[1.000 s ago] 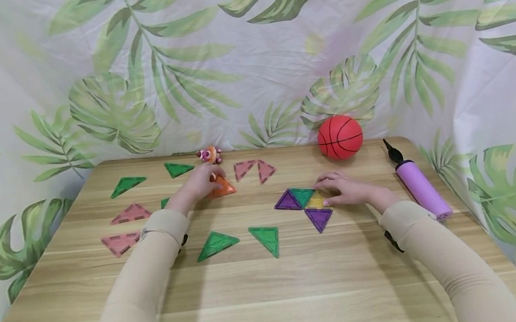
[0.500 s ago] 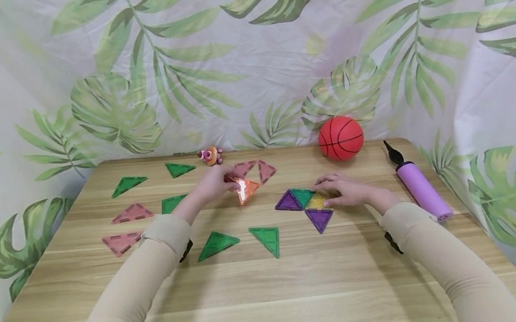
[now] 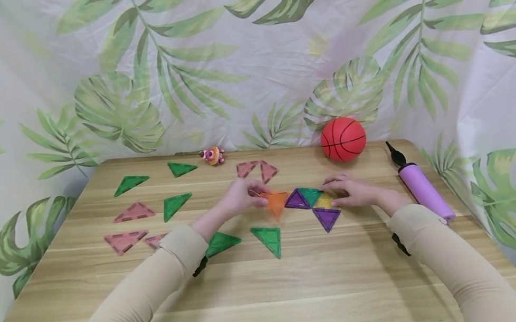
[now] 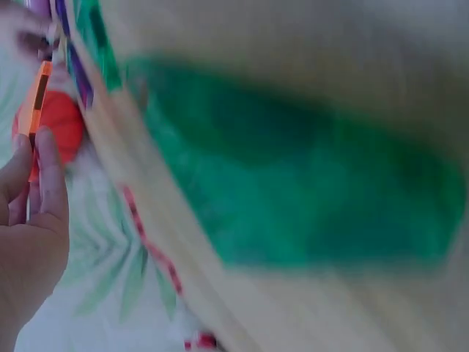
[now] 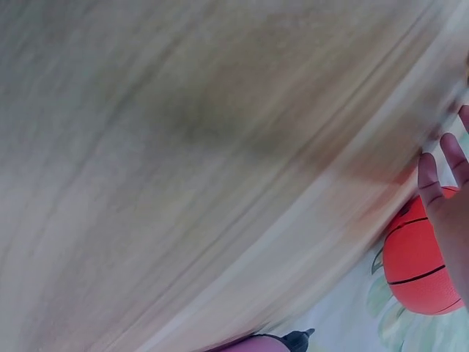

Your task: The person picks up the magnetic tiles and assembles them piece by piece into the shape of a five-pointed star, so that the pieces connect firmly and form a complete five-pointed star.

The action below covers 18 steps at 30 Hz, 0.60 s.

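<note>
In the head view my left hand [image 3: 243, 197] pinches an orange triangular magnetic tile [image 3: 276, 203] between thumb and fingers. The left wrist view shows this orange tile [image 4: 38, 99] edge-on. Its right corner is at the left purple tile [image 3: 297, 199]; whether they touch I cannot tell. That purple tile lies in a row with a teal tile [image 3: 310, 195] and a yellow tile [image 3: 325, 201], with a second purple tile [image 3: 328, 219] below. My right hand [image 3: 353, 191] rests at the yellow tile, fingers lightly bent and spread, partly covering it.
Green triangles [image 3: 269, 239] and pink triangles [image 3: 134, 211] lie loose on the wooden table [image 3: 275, 308], several of each. At the back stand a small toy figure [image 3: 213, 156] and a red basketball [image 3: 343, 139]. A purple hand pump [image 3: 426, 192] lies by the right edge.
My left hand has carried the orange tile rightward from near the toy figure to the left purple tile. The right hand has stayed at the yellow tile.
</note>
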Each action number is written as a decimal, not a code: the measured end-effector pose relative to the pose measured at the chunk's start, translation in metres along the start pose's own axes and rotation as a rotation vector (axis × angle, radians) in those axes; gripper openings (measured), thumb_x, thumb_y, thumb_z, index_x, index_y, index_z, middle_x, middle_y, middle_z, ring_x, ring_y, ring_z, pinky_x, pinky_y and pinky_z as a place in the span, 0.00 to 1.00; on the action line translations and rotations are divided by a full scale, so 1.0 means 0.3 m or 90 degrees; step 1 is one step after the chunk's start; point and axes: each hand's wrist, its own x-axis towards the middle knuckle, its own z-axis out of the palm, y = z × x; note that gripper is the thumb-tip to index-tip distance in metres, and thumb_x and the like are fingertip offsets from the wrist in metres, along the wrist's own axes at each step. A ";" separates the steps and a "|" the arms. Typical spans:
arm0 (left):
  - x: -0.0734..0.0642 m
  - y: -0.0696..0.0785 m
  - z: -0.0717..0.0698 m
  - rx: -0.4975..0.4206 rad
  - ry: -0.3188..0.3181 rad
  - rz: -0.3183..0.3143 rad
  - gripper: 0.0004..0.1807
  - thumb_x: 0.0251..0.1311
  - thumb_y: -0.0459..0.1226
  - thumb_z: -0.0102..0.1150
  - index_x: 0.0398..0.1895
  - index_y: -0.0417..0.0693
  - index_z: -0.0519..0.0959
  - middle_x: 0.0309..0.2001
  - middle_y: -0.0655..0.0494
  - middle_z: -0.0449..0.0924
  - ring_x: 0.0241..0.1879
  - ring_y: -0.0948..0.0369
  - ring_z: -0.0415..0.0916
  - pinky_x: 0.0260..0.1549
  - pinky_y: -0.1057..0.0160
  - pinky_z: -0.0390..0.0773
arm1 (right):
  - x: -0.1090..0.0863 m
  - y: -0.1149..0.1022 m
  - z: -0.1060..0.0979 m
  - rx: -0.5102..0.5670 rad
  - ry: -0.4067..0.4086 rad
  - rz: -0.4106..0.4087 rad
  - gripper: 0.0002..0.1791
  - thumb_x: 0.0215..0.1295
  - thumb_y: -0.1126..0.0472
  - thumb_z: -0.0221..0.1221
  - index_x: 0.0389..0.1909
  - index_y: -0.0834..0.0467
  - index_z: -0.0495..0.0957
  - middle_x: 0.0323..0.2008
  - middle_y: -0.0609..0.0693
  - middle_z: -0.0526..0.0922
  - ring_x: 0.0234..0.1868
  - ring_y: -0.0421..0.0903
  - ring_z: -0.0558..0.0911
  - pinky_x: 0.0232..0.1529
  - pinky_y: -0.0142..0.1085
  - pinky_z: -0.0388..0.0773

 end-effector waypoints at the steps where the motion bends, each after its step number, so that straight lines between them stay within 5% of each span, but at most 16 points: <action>1: -0.002 0.004 0.019 -0.002 -0.001 -0.004 0.13 0.50 0.32 0.68 0.41 0.40 0.83 0.38 0.49 0.84 0.36 0.60 0.81 0.37 0.66 0.80 | -0.002 0.001 -0.002 0.002 0.002 0.001 0.27 0.63 0.57 0.61 0.62 0.60 0.70 0.62 0.63 0.67 0.65 0.61 0.61 0.64 0.58 0.57; 9: 0.011 0.039 0.134 0.027 -0.045 -0.022 0.12 0.48 0.32 0.70 0.38 0.41 0.84 0.35 0.51 0.84 0.35 0.64 0.77 0.38 0.68 0.77 | -0.002 0.024 -0.004 -0.014 0.001 0.015 0.28 0.62 0.56 0.62 0.63 0.57 0.71 0.62 0.60 0.67 0.65 0.59 0.61 0.65 0.56 0.56; 18: 0.053 0.051 0.170 0.100 -0.077 -0.016 0.10 0.48 0.34 0.70 0.36 0.42 0.85 0.34 0.53 0.85 0.33 0.64 0.77 0.36 0.69 0.76 | -0.001 0.032 0.000 -0.020 0.002 0.004 0.27 0.62 0.56 0.62 0.62 0.57 0.71 0.62 0.61 0.67 0.65 0.61 0.61 0.64 0.58 0.56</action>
